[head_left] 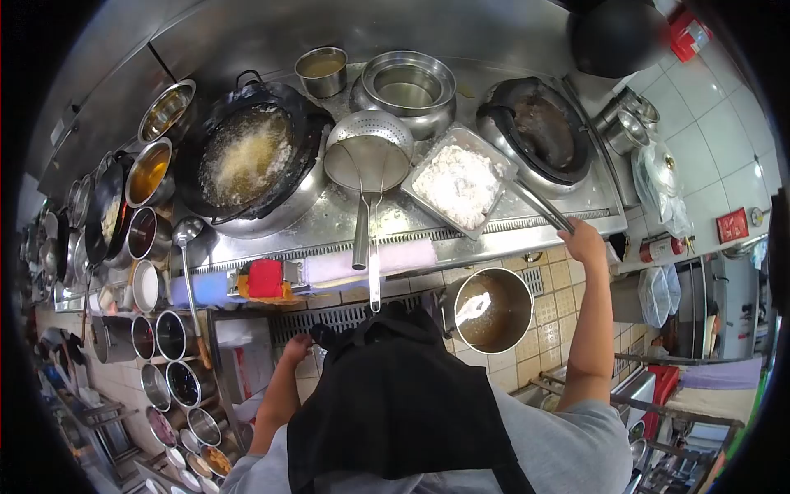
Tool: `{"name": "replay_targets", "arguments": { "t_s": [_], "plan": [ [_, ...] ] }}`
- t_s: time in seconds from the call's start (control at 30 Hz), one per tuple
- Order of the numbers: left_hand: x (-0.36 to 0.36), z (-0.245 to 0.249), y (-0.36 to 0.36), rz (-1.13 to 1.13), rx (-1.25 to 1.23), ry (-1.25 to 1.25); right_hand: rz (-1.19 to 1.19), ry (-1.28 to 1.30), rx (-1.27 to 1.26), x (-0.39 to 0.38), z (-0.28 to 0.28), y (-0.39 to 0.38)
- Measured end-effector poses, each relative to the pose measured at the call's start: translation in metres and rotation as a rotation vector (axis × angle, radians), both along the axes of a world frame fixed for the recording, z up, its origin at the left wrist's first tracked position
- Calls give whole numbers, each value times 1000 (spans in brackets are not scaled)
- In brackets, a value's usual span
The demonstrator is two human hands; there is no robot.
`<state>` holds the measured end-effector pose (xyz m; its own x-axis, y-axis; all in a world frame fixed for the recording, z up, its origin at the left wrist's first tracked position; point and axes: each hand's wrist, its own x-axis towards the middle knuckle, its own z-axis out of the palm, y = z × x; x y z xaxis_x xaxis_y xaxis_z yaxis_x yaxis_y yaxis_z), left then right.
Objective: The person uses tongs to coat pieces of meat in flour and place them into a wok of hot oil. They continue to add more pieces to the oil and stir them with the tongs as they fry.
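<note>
Two bare hands were in view, well apart. Nearest, the left hand (298, 350) hung low beside the black apron (395, 395); whether its fingers were open or closed could not be told. Farther out, the right hand (586, 240) gripped the end of a long steel utensil (539, 206), probably tongs, which slanted to the right corner of a square tray (440, 216) on the counter. The utensil looked stiff and fairly light, its smooth metal likely slippery if greasy; that far end seemed the sound place to hold. The white floury pieces (461, 183) looked soft, their coating easily knocked off. Left of the tray stood a strainer (369, 156), then a frothing wok (247, 156).
</note>
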<state>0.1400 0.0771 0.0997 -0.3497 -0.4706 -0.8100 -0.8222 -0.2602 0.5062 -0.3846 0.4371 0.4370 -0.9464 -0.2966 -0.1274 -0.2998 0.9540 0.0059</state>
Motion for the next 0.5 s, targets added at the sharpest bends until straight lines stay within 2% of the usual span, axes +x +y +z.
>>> {"name": "replay_targets", "arguments": {
  "t_s": [0.13,0.27,0.37,0.47,0.5],
  "plan": [
    [-5,-2,-12,29,-1,118,134,-2,106,16,32,-30],
    [-10,6,-13,-14,-49,200,218,-25,243,12,-6,-72],
    [-9,25,-27,-15,-27,326,160,47,281,23,10,-84],
    [-2,80,-55,103,36,567,252,195,20,24,14,-67],
    [-4,105,-69,87,-93,646,287,232,-47,34,31,-79]
  ]
}}
